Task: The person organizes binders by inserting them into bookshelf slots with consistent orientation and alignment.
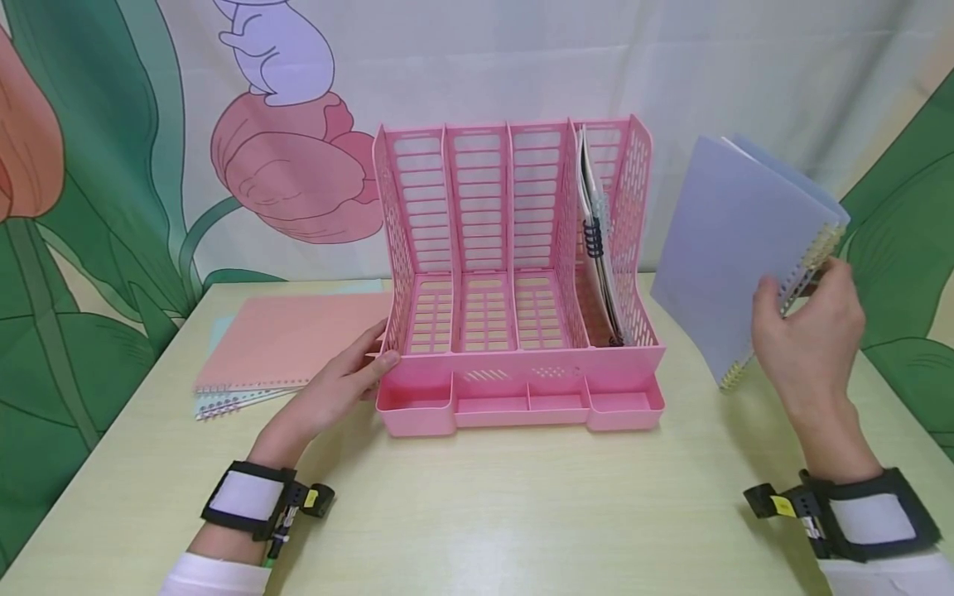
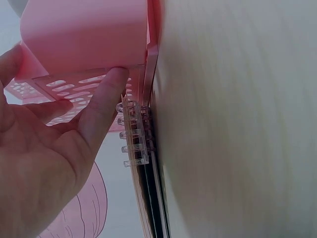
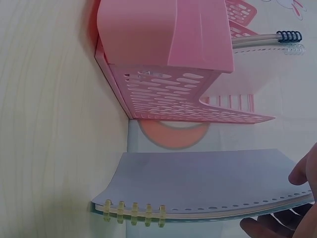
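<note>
A pink desk file organizer [image 1: 514,364] with upright dividers stands mid-table. My left hand [image 1: 350,372] holds its front left corner, thumb over the front edge and fingers along the perforated side [image 2: 74,91]. My right hand [image 1: 812,339] pinches a pale purple notebook [image 1: 738,240] by its spine, thumb on the cover and fingers behind. This notebook has yellowish binding rings [image 3: 133,213], and it stands tilted to the right of the organizer. In the organizer's rightmost slot, ring-bound notebooks [image 1: 596,232] stand upright, one with black rings.
Left of the organizer lies a stack of notebooks, a peach one [image 1: 291,339] on top and light blue ones beneath. Shallow compartments [image 1: 522,404] run along the organizer's front. A printed curtain [image 1: 507,58] hangs behind the pale wooden table [image 1: 507,513].
</note>
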`<state>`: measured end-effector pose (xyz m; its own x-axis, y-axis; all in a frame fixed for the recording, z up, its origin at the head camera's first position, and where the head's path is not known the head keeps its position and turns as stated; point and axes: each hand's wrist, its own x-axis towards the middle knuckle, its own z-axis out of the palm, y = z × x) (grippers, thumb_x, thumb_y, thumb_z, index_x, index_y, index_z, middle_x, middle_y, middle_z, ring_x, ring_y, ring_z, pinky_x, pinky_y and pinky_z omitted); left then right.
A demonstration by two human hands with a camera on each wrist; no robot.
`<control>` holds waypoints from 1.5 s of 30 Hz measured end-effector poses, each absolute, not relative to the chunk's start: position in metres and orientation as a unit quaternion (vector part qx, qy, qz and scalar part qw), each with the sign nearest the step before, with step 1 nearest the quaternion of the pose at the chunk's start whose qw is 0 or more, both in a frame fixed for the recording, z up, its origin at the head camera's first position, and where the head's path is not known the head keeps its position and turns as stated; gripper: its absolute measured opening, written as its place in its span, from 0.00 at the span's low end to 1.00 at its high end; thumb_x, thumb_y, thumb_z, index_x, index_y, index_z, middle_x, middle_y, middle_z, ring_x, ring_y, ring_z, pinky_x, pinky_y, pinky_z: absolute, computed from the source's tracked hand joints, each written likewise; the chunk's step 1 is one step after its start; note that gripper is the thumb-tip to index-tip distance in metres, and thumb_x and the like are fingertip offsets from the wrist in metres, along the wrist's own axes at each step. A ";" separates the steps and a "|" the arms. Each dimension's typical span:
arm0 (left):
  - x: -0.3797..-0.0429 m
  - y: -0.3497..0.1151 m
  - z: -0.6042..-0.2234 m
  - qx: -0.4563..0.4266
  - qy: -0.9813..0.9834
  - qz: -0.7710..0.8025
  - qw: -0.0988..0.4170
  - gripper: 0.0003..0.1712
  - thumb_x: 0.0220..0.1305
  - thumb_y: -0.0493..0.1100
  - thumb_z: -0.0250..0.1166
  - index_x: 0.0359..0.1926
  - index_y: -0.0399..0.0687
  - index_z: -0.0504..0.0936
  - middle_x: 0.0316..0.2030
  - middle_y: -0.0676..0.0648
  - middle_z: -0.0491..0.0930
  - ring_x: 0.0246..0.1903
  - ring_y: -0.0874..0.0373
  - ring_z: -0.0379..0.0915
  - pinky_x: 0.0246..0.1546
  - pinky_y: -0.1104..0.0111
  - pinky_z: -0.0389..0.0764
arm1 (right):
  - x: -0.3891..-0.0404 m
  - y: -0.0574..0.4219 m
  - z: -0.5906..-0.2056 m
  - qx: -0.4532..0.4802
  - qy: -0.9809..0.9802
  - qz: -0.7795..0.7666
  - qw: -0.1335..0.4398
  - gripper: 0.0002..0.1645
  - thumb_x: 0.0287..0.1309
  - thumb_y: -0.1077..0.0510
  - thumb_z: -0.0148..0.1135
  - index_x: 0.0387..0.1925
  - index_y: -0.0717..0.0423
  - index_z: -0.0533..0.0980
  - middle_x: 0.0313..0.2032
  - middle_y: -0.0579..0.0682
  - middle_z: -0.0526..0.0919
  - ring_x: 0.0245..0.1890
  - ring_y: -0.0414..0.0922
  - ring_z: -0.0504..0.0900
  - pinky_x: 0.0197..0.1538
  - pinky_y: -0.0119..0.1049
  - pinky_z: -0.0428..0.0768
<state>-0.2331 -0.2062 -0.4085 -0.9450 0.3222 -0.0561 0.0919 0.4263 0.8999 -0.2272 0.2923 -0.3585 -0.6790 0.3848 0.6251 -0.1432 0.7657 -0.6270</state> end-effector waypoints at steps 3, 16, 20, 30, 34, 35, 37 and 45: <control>-0.233 -0.206 -0.409 0.125 0.838 0.519 0.109 0.43 0.78 0.58 0.55 0.83 0.55 0.46 0.71 0.32 0.62 0.64 0.38 0.70 0.57 0.50 0.81 | -0.227 0.292 -0.358 -0.071 -0.857 0.332 0.388 0.29 0.68 0.55 0.56 0.62 0.71 0.69 0.49 0.68 0.79 0.43 0.59 0.77 0.37 0.39 0.65; -0.235 -0.208 -0.411 0.133 0.835 0.523 0.105 0.41 0.80 0.55 0.54 0.83 0.54 0.46 0.70 0.31 0.63 0.64 0.38 0.70 0.57 0.50 0.80 | -0.227 0.294 -0.358 -0.076 -0.873 0.324 0.358 0.27 0.66 0.55 0.55 0.59 0.73 0.70 0.45 0.70 0.80 0.38 0.64 0.80 0.33 0.40 0.66; -0.235 -0.208 -0.411 0.132 0.834 0.524 0.106 0.41 0.80 0.55 0.54 0.83 0.53 0.46 0.70 0.31 0.63 0.64 0.38 0.70 0.57 0.50 0.80 | -0.227 0.294 -0.359 -0.080 -0.877 0.320 0.350 0.26 0.66 0.55 0.55 0.58 0.72 0.71 0.45 0.69 0.80 0.38 0.64 0.80 0.32 0.43 0.67; -0.233 -0.208 -0.410 0.125 0.836 0.523 0.110 0.41 0.80 0.54 0.55 0.83 0.54 0.46 0.71 0.32 0.62 0.64 0.38 0.70 0.57 0.50 0.80 | -0.226 0.295 -0.360 -0.065 -0.878 0.313 0.356 0.23 0.67 0.57 0.55 0.55 0.73 0.72 0.45 0.70 0.82 0.37 0.64 0.81 0.31 0.33 0.65; -0.233 -0.207 -0.411 0.122 0.838 0.519 0.112 0.42 0.79 0.56 0.55 0.83 0.55 0.46 0.71 0.32 0.62 0.64 0.38 0.69 0.57 0.50 0.80 | -0.225 0.296 -0.360 -0.052 -0.877 0.310 0.364 0.21 0.67 0.59 0.56 0.53 0.74 0.73 0.46 0.72 0.82 0.36 0.64 0.82 0.30 0.27 0.63; -0.233 -0.207 -0.411 0.122 0.839 0.518 0.111 0.42 0.79 0.56 0.55 0.83 0.55 0.46 0.71 0.32 0.62 0.64 0.38 0.69 0.57 0.50 0.80 | -0.225 0.296 -0.360 -0.049 -0.876 0.310 0.366 0.21 0.66 0.59 0.56 0.52 0.74 0.74 0.46 0.72 0.82 0.36 0.64 0.82 0.29 0.25 0.62; -0.234 -0.207 -0.411 0.122 0.840 0.516 0.111 0.43 0.78 0.58 0.55 0.83 0.55 0.46 0.71 0.32 0.62 0.64 0.38 0.70 0.57 0.50 0.80 | -0.225 0.296 -0.360 -0.045 -0.876 0.307 0.368 0.21 0.67 0.60 0.57 0.52 0.75 0.74 0.46 0.73 0.83 0.35 0.65 0.82 0.28 0.22 0.61; -0.236 -0.208 -0.412 0.129 0.840 0.517 0.107 0.43 0.79 0.58 0.55 0.83 0.55 0.46 0.71 0.32 0.62 0.64 0.38 0.70 0.57 0.50 0.80 | -0.225 0.295 -0.358 -0.030 -0.873 0.305 0.379 0.19 0.66 0.62 0.57 0.51 0.75 0.75 0.47 0.72 0.83 0.37 0.66 0.83 0.30 0.23 0.62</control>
